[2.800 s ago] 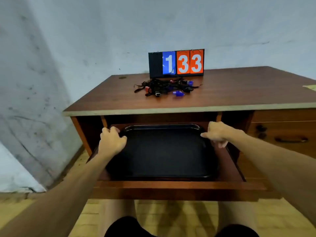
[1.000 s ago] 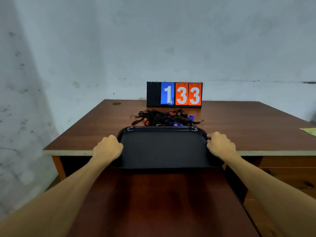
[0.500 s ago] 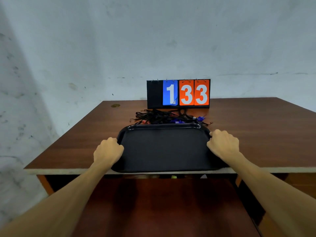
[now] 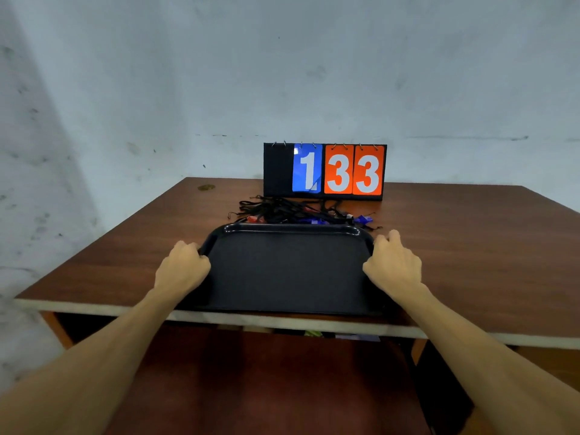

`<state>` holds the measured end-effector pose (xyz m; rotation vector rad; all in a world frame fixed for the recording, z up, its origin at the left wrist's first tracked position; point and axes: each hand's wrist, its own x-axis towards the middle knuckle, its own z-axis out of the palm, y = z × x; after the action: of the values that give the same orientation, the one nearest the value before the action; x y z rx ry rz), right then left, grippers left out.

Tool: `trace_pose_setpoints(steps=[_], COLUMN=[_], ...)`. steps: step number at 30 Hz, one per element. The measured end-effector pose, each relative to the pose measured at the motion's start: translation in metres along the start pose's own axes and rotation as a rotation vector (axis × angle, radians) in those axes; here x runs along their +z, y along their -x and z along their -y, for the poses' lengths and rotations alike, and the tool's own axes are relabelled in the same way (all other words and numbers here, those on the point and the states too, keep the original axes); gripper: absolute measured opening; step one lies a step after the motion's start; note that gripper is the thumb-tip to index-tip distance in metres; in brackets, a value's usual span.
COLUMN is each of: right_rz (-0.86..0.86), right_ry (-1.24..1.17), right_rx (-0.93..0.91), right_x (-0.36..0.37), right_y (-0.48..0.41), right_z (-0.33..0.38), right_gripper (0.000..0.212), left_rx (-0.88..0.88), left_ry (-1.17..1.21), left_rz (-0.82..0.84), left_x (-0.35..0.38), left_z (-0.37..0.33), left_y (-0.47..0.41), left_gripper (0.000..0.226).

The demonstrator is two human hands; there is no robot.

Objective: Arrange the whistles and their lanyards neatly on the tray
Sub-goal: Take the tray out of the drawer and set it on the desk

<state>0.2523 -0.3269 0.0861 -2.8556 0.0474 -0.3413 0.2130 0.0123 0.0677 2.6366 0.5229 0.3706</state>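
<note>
- Gripping the tray [image 4: 288,271] by its sides: left hand [image 4: 183,266] curled over the left rim, right hand [image 4: 394,265] over the right.
- Lying at the near edge of the desk [image 4: 470,262], long axis left-right, nothing on it.
- Looks like tray placement; next, letting go and reaching over.
- Just past the far rim: whistles and lanyards [image 4: 295,213], tangled, in front of the scoreboard [image 4: 324,172].
</note>
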Motion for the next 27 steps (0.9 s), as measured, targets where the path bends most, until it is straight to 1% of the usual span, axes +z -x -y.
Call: trace_pose_setpoints(steps=[2,4,6,7,11,14,17,22,25,27], right_rz=[-0.033,-0.091,-0.112,-0.098,-0.01,0.036,0.075,0.086,0.063,0.009], right_ry=[0.006,0.047,0.031,-0.008,-0.221,-0.287,-0.304,-0.262,-0.205,-0.155], right_rx=[-0.008,-0.077,-0.168,-0.208,-0.273,-0.272,-0.281,-0.283,-0.271,-0.258], right_x=[0.003,0.006,0.008,0.008,0.009,0.013,0.021,0.041,0.052,0.058], right_y=[-0.003,-0.009,-0.017,-0.022,-0.048,-0.068,-0.086,-0.11,-0.118,-0.119], right_z=[0.0,0.0,0.003,0.006,0.026,0.04,0.054,0.07,0.073,0.074], right_gripper=[0.032,0.036,0.037,0.037,0.03,0.027,0.027,0.03,0.029,0.028], left_rx=[0.021,0.123,0.262,0.317,0.51,0.607,0.653,0.642,0.638,0.635], left_ry=[-0.048,-0.143,-0.198,-0.193,-0.1,0.005,0.052,0.025,-0.026,-0.038], left_rz=[0.012,-0.056,-0.121,-0.113,0.043,0.132,0.18,0.177,0.217,0.244], left_x=[-0.002,0.0,0.0,0.0,0.006,0.018,0.033,0.052,0.059,0.062], left_z=[-0.003,-0.005,-0.015,-0.023,-0.067,-0.093,-0.109,-0.119,-0.119,-0.119], left_y=[0.0,-0.003,-0.01,-0.015,-0.034,-0.046,-0.062,-0.094,-0.109,-0.115], left_gripper=[0.029,0.04,0.038,0.036,0.026,0.024,0.026,0.033,0.033,0.033])
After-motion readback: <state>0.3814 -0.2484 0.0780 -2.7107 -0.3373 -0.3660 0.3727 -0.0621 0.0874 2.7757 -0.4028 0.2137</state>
